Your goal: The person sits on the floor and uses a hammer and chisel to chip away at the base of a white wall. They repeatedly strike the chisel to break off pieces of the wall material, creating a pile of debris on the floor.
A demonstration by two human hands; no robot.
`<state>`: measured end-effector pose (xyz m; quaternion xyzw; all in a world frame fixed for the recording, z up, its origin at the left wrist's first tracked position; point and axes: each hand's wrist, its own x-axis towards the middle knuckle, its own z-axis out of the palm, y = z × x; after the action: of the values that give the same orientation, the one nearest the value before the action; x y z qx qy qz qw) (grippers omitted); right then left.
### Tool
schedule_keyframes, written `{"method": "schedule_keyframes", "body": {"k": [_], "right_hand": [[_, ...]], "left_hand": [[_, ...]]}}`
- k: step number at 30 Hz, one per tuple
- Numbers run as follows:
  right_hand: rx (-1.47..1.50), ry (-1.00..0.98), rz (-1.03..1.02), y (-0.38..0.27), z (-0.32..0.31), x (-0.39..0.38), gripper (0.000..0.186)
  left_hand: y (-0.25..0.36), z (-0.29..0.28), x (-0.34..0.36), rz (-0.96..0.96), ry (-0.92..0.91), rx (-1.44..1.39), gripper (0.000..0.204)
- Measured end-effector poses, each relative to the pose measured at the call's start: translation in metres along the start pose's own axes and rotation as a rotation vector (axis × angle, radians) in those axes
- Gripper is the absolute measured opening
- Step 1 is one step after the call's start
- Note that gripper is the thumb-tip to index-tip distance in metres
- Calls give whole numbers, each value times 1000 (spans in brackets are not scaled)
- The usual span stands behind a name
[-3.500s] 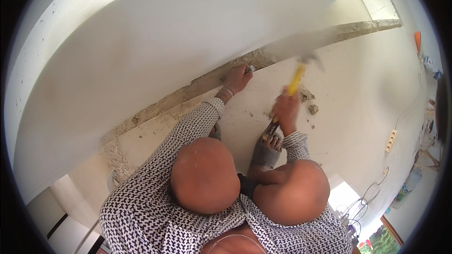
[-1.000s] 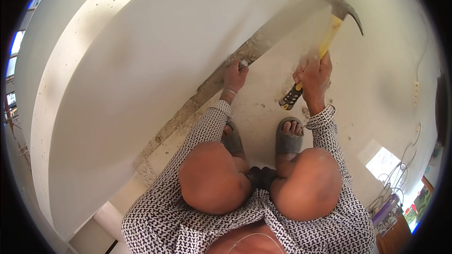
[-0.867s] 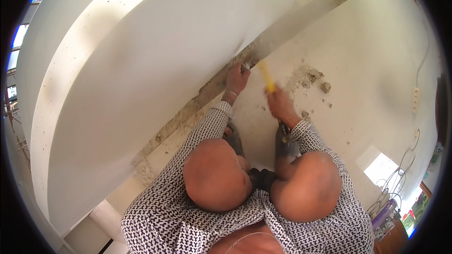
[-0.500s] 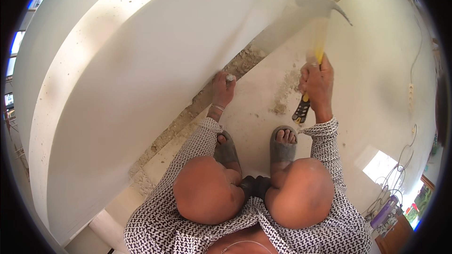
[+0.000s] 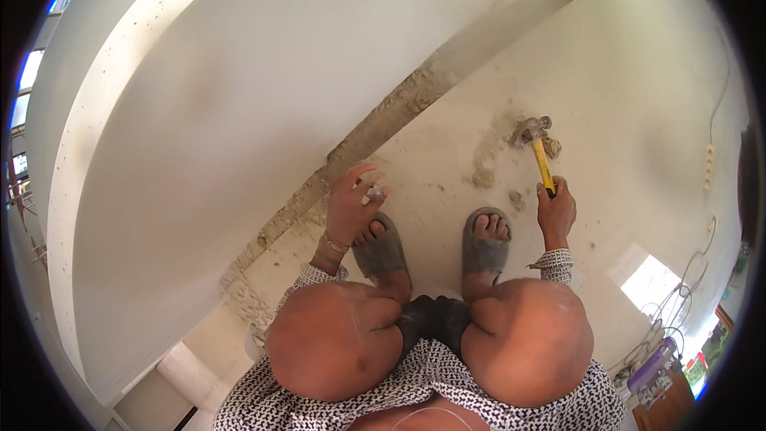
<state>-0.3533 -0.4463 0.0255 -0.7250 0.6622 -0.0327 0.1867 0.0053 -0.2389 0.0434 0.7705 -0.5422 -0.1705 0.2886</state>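
Note:
My right hand [image 5: 556, 211] is wrapped round the black grip of a claw hammer [image 5: 542, 164] with a yellow shaft. The hammer's head is low over the pale floor, beside a lump of rubble [image 5: 553, 147]. My left hand [image 5: 346, 207] is closed on a short grey metal chisel [image 5: 373, 194], of which only the blunt end shows; the rest is hidden by the hand. That hand hovers between my left sandal and a rough broken channel [image 5: 383, 124], which runs diagonally along the foot of the white wall.
Dust and crumbs of debris [image 5: 483, 172] lie on the floor in front of my feet. My sandalled feet stand apart under my bent knees. At the right are a power strip [image 5: 708, 166], loose cables [image 5: 678, 295] and a purple object [image 5: 652, 365]. The white wall [image 5: 239, 112] fills the left side.
The hammer has come down from over the channel to the floor near the rubble, its head now lower. My left hand with the chisel has drawn back from the channel toward my left foot.

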Motion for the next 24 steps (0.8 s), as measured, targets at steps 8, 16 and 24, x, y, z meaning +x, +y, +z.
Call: {"method": "schedule_keyframes", "body": {"k": [8, 16, 24], "right_hand": [[66, 287, -269, 52, 36, -7, 36], [212, 203, -359, 0, 3, -3, 33], [1013, -839, -171, -109, -62, -4, 42]], "left_hand": [[76, 80, 40, 511, -278, 244, 25], [67, 120, 17, 550, -316, 304, 31], [125, 30, 46, 906, -364, 431, 29]]}}
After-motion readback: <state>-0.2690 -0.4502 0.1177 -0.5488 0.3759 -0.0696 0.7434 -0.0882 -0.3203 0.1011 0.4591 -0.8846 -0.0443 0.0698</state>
